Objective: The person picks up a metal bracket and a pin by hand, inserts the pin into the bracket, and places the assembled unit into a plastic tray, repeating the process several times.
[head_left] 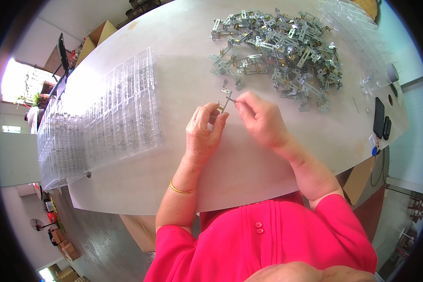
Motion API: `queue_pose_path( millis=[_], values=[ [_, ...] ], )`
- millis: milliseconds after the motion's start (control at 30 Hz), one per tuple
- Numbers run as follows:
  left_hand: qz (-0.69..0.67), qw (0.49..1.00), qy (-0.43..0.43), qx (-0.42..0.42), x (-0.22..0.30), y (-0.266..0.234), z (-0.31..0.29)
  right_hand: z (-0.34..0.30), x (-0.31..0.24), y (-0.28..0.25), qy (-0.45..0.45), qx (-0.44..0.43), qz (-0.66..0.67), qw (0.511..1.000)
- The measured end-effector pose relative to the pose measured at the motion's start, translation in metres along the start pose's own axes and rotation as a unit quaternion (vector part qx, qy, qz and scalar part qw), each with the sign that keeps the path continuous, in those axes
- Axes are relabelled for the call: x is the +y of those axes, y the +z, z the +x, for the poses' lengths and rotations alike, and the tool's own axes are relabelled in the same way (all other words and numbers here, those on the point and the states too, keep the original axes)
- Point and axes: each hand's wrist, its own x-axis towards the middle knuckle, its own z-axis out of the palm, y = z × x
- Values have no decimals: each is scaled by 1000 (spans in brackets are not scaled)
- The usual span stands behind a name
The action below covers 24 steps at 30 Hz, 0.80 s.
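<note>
A small silver metal bracket (228, 101) is held up over the middle of the table, tilted. My left hand (203, 129) pinches its lower end between thumb and fingers. From the other side, my right hand (261, 117) has thumb and forefinger pressed together at the bracket's edge on a thin part too small to make out. Just beyond my hands lies a big heap of similar metal brackets (286, 47), some with brass-coloured parts.
Clear plastic trays (122, 103) stand stacked at the left on the pale table (183, 188). More clear plastic trays (357, 37) lie at the far right. A black phone (379, 117) and a small black case (387, 128) rest near the right edge.
</note>
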Motion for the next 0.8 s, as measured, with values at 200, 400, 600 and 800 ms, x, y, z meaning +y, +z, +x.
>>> queue_pose_path(
  millis=[200,400,600,800],
  values=[
    [26,999,33,22,1,-2,1,2,-1,1,-23,-24,16,999],
    [49,994,-91,35,5,-10,8,1,5,0,55,-17,53,997],
    [146,984,-105,17,-13,-9,3,-3,10,9,49,-42,54,996],
    [225,969,-95,17,-13,-6,3,-2,10,7,67,-49,49,995]
  ],
)
